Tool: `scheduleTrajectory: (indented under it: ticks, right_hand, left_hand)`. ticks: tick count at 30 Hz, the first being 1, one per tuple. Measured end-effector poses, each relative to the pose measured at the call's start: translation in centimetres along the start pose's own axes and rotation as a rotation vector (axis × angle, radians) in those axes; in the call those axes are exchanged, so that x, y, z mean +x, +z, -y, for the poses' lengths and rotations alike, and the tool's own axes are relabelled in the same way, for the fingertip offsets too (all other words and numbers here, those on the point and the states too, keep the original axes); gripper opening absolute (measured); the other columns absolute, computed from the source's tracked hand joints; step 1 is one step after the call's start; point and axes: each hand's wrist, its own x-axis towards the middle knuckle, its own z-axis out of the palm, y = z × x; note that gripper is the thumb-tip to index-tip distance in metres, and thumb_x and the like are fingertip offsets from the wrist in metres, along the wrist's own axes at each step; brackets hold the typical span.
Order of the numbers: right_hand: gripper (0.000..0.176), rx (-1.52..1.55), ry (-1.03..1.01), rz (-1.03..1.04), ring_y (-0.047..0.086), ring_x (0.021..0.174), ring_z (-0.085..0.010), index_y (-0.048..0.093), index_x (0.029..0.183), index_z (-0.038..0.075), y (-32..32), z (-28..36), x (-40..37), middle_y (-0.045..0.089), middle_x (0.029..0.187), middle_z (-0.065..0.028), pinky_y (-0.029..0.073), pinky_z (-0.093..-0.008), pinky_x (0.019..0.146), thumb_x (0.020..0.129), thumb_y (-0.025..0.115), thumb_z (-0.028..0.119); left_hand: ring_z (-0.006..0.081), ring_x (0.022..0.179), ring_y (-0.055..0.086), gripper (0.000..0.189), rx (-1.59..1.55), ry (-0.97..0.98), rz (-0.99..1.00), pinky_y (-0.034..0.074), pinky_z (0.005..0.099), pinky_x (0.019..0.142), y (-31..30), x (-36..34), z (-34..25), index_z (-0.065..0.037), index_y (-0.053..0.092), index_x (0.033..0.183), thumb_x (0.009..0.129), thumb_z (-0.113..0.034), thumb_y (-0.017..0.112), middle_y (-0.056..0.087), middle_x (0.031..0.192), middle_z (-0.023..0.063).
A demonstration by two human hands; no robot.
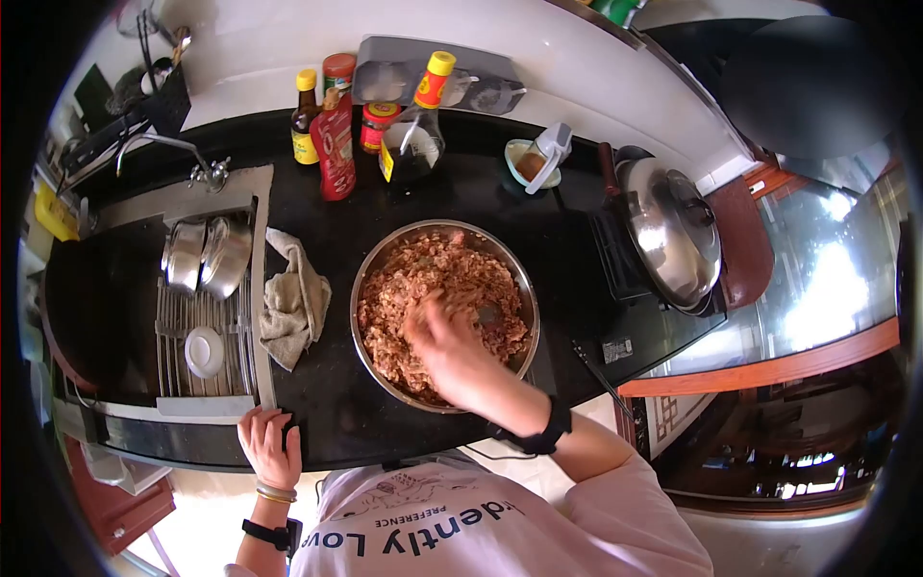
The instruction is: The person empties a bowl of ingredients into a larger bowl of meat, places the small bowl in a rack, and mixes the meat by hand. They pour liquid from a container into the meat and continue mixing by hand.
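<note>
Taking the big bowl [531, 288] as the dial, bare black counter [567, 250] gives a lane from 1 round to 3 o'clock, ending against the lidded pan [663, 240] near 2. A narrow strip runs between rim and cloth [293, 306] at 9. Bottles block 11 to 12, the red bottle [335, 154] and clear bottle [413, 144] foremost; a small bowl [513, 154] stands at 1. The right hand [447, 337] fills the bowl's middle, its forearm closing 5; the left hand [270, 447] occupies the counter edge at 8. Room behind the bottles is hard to judge.
</note>
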Motion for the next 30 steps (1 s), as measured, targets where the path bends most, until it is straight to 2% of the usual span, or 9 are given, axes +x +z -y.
scheduleTrajectory:
  ticks: [4,7,10,13,15,19,25,27,30]
  right_hand:
    - [0.035,-0.167,-0.226,0.294,0.026,0.137,-0.0412,0.055,0.119,-0.007,1.9,-0.5,1.1,0.048,0.132,-0.0186,0.035,-0.063,0.104,0.084,0.054,0.001]
    - [0.028,0.221,0.182,0.266,0.029,0.137,-0.0364,0.061,0.111,0.0,1.7,-3.4,2.3,0.05,0.137,-0.0128,0.033,-0.0525,0.11,0.083,0.057,0.004]
    - [0.034,0.261,-0.02,0.384,0.051,0.123,-0.027,0.059,0.123,0.009,0.0,-6.9,2.5,0.032,0.15,-0.0146,0.043,-0.0383,0.101,0.089,0.061,0.012]
    - [0.041,0.466,0.094,0.269,0.046,0.128,-0.03,0.058,0.128,0.017,-5.5,-8.9,-0.7,0.041,0.144,-0.0176,0.042,-0.0364,0.103,0.088,0.065,0.016]
    - [0.045,0.915,0.592,0.255,0.056,0.117,-0.0336,0.054,0.13,0.011,-5.7,-10.9,-1.9,0.055,0.129,-0.0208,0.045,-0.0338,0.098,0.087,0.066,0.02]
    - [0.061,0.992,0.629,-0.072,0.058,0.113,-0.0296,0.041,0.135,-0.004,-0.5,-14.1,-0.3,0.054,0.13,-0.0223,0.045,-0.035,0.095,0.087,0.066,0.024]
    - [0.054,0.606,0.311,0.157,0.056,0.115,-0.0293,0.042,0.139,0.004,0.7,-12.6,5.6,0.047,0.137,-0.0238,0.043,-0.0333,0.099,0.091,0.06,0.022]
    - [0.046,0.228,0.152,0.129,0.062,0.096,-0.028,0.047,0.134,0.006,-1.2,-9.0,4.0,0.058,0.118,-0.0175,0.051,-0.04,0.082,0.091,0.059,0.015]
    - [0.044,0.139,-0.026,0.129,0.048,0.121,-0.0369,0.05,0.133,0.009,0.1,-4.9,-0.1,0.036,0.144,-0.0205,0.044,-0.0425,0.1,0.091,0.059,0.02]
  left_hand:
    - [0.0367,0.103,0.049,0.017,0.004,-0.007,0.011,0.037,0.0479,0.095,0.2,-0.1,0.1,-0.003,0.059,0.094,0.082,-0.014,0.058,0.058,0.1,0.0131]
    - [0.037,0.104,0.049,0.017,0.012,-0.003,0.016,0.037,0.0478,0.095,0.2,-0.3,0.2,-0.003,0.06,0.094,0.081,-0.014,0.058,0.058,0.1,0.0129]
    - [0.037,0.103,0.049,0.016,0.009,0.003,-0.009,0.037,0.0481,0.095,0.2,-0.2,0.2,-0.003,0.06,0.093,0.08,-0.012,0.057,0.058,0.099,0.013]
    - [0.0367,0.103,0.049,0.016,0.002,-0.006,-0.034,0.037,0.0485,0.095,0.2,-0.2,0.3,-0.003,0.06,0.093,0.08,-0.012,0.058,0.058,0.099,0.0129]
    - [0.0368,0.104,0.049,0.016,-0.003,-0.013,-0.033,0.037,0.0486,0.095,0.1,-0.3,0.1,-0.003,0.06,0.093,0.08,-0.011,0.058,0.058,0.1,0.013]
    - [0.0368,0.104,0.049,0.016,0.008,-0.015,-0.015,0.037,0.0484,0.095,0.1,-0.3,0.1,-0.003,0.06,0.094,0.08,-0.012,0.058,0.058,0.1,0.013]
    - [0.0361,0.103,0.049,0.015,0.04,-0.001,0.016,0.037,0.0478,0.094,0.3,-0.1,0.0,-0.003,0.06,0.092,0.081,-0.013,0.058,0.058,0.099,0.013]
    - [0.0354,0.102,0.049,0.014,0.023,-0.012,0.012,0.038,0.0474,0.094,0.3,0.0,-0.1,-0.002,0.06,0.091,0.082,-0.013,0.057,0.058,0.098,0.0131]
    - [0.0349,0.101,0.05,0.015,0.035,-0.007,0.001,0.038,0.0472,0.093,0.4,0.0,-0.2,-0.002,0.06,0.091,0.083,-0.014,0.056,0.058,0.098,0.0133]
